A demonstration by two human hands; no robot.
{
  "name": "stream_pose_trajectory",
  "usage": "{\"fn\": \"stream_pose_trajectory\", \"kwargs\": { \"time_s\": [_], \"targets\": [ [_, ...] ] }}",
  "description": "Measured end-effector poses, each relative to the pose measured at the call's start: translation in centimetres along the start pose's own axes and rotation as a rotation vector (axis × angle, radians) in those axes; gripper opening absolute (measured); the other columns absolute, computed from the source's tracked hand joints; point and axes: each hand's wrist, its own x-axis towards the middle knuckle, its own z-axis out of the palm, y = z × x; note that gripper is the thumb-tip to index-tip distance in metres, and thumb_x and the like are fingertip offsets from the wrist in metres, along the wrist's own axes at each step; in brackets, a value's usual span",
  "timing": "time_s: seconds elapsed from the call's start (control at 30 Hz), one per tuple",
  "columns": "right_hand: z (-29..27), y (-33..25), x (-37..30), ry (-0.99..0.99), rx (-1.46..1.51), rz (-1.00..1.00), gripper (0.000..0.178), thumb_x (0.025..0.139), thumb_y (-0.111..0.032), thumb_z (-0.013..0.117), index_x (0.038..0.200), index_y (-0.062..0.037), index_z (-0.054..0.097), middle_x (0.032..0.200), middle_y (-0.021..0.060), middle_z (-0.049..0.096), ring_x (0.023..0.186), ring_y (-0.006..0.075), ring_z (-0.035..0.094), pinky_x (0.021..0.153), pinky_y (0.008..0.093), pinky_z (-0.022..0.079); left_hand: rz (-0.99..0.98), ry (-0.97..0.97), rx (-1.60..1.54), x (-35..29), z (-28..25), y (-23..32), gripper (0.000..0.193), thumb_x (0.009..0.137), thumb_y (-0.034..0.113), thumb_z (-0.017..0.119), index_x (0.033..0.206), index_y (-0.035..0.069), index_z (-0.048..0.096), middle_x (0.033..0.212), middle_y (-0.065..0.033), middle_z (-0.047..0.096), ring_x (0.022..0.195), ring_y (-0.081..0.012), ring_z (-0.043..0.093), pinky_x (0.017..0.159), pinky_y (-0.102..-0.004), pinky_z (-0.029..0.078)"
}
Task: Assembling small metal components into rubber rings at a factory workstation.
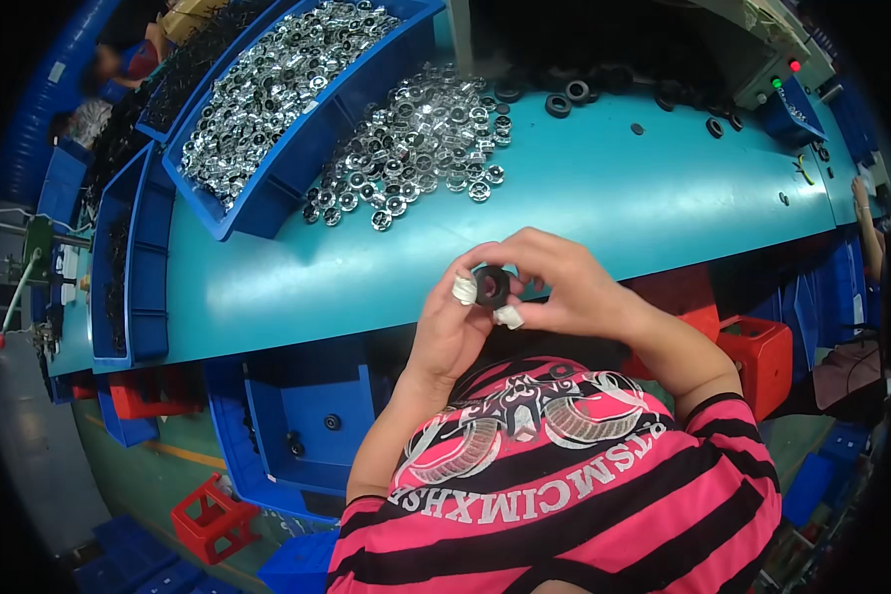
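Just in front of my chest, both hands hold a small black rubber tyre (500,288), its round hole facing up toward me. My left hand (447,332) grips it from the left, with white tape around one digit. From the right, the curled fingers of my right hand (574,282) close on the other side; white tape covers its thumb tip. Whether a hub sits inside the tyre I cannot make out. Beyond my hands, a loose pile of shiny silver wheel hubs (416,139) with dark centres is spread on the turquoise table (297,287).
A blue bin (317,139) full of silver hubs stands at the far left, beside another blue bin (148,257) with black parts. Loose black tyres (558,105) lie along the back. Below the edge are an open blue crate (307,416) and red stools (757,366). Another person's hand (861,193) rests far right.
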Motion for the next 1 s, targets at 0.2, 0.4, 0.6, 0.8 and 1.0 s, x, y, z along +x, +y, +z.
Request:
{"fn": "stream_pose_trajectory", "kwargs": {
  "time_s": [0.2, 0.4, 0.6, 0.8, 1.0],
  "targets": [
    [-3.0, 7.2, 3.2, 0.220, -0.295, 0.121, 0.043, 0.088, -0.013, 0.074, 0.130, -0.0101, 0.066, 0.114, 0.0082, 0.064, 0.089, 0.0196, 0.064, 0.076, 0.0324, 0.054, -0.055, 0.003, -0.202, -0.8, -1.4, 0.1, 0.054, 0.109, 0.040, 0.046, 0.148, 0.003, 0.044, 0.121, -0.0222, 0.061, 0.095, -0.0239, 0.063, 0.082, -0.0369, 0.053],
    [-2.1, 10.2, 5.1, 0.205, -0.567, 0.020, 0.041, 0.087, -0.012, 0.074, 0.127, -0.0131, 0.066, 0.116, 0.0095, 0.062, 0.099, 0.0277, 0.064, 0.087, 0.0402, 0.054, -0.036, 0.025, -0.259, -1.3, -0.8, 0.2, 0.056, 0.111, 0.040, 0.041, 0.149, -0.001, 0.042, 0.121, -0.0240, 0.062, 0.094, -0.0232, 0.061, 0.082, -0.0372, 0.054],
    [-2.2, 11.1, 5.3, 0.182, -0.619, 0.007, 0.031, 0.085, -0.012, 0.075, 0.115, -0.0106, 0.070, 0.102, 0.0085, 0.064, 0.094, 0.0273, 0.064, 0.083, 0.0403, 0.053, -0.024, 0.029, -0.211, -1.0, -1.0, 0.1, 0.055, 0.109, 0.042, 0.045, 0.149, 0.004, 0.043, 0.122, -0.0230, 0.061, 0.093, -0.0236, 0.061, 0.081, -0.0368, 0.052],
    [-2.5, 7.2, 2.8, 0.225, -0.078, 0.211, 0.034, 0.083, -0.008, 0.078, 0.114, -0.0019, 0.067, 0.102, 0.0040, 0.064, 0.083, 0.0128, 0.064, 0.075, 0.0275, 0.054, 0.153, 0.189, 0.402, -1.2, -0.1, 0.5, 0.054, 0.096, 0.011, 0.070, 0.143, 0.000, 0.046, 0.122, -0.0188, 0.063, 0.099, -0.0193, 0.062, 0.090, -0.0331, 0.052],
    [-0.6, 6.2, -0.3, 0.211, 0.278, 0.259, 0.037, 0.082, -0.001, 0.078, 0.116, 0.0013, 0.063, 0.104, 0.0029, 0.065, 0.090, 0.0079, 0.062, 0.078, 0.0240, 0.054, 0.369, 0.343, 1.131, -1.0, 0.6, 1.0, 0.055, 0.078, 0.006, 0.087, 0.126, -0.002, 0.062, 0.118, -0.0101, 0.062, 0.101, -0.0171, 0.064, 0.090, -0.0303, 0.053]
  ]
}}
